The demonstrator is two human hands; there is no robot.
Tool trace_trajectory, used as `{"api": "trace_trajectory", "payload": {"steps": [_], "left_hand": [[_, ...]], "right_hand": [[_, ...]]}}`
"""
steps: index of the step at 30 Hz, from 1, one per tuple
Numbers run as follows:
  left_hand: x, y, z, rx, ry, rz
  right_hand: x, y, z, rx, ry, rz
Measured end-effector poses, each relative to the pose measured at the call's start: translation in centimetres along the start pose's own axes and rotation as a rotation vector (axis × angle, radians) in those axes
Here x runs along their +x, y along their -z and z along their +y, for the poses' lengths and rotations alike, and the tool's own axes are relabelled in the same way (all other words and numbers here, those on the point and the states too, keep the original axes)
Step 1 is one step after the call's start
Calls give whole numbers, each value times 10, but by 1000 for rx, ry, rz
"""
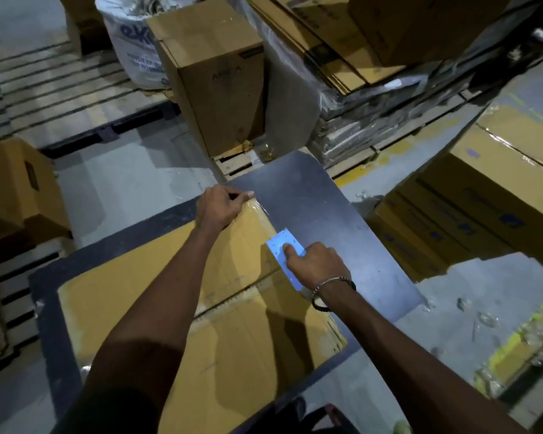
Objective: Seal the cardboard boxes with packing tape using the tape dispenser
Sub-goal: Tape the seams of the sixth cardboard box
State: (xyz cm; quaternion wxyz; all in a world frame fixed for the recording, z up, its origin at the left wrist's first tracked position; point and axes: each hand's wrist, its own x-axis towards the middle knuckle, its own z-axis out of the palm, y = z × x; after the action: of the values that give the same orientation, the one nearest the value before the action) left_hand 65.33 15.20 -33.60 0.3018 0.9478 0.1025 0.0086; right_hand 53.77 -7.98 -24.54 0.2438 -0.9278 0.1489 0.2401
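1. Cardboard box (157, 296) lies flat on the dark worktop (326, 208).
2. Your left hand (221, 208) pinches clear tape (257, 211) at the box's far corner, anchoring it.
3. Your right hand (314, 264) grips a pale blue card (284, 252) at the box's right edge, probably to smooth tape.

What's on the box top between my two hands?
In the head view, bare cardboard of the box with a clear tape strip along its edge runs from the left hand to the right hand.
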Motion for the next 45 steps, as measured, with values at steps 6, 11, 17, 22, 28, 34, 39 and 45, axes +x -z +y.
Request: {"api": "trace_trajectory", "payload": {"steps": [6,11,17,22,28,34,39,45], "left_hand": [[3,-7,-6,5,4,28],[4,-5,-2,40,5,15],[-28,-15,11,191,-107,89],[-91,-54,32,421,-332,-107],[-105,-56,29,416,-295,-143],[-104,-54,29,383,-286,-186],[-103,-53,30,359,-277,-219],[-100,-54,33,371,-285,-246]], "right_hand": [[-22,1,24,-29,6,29],[-36,-2,49,-59,-20,33],[-33,-9,44,-52,-28,71],[-35,-10,40,-41,-42,100],[-42,-12,39,-5,-31,108],[-53,-6,55,28,-35,71],[-73,-7,80,-21,-41,82],[-98,-16,112,-42,-46,114]]}}
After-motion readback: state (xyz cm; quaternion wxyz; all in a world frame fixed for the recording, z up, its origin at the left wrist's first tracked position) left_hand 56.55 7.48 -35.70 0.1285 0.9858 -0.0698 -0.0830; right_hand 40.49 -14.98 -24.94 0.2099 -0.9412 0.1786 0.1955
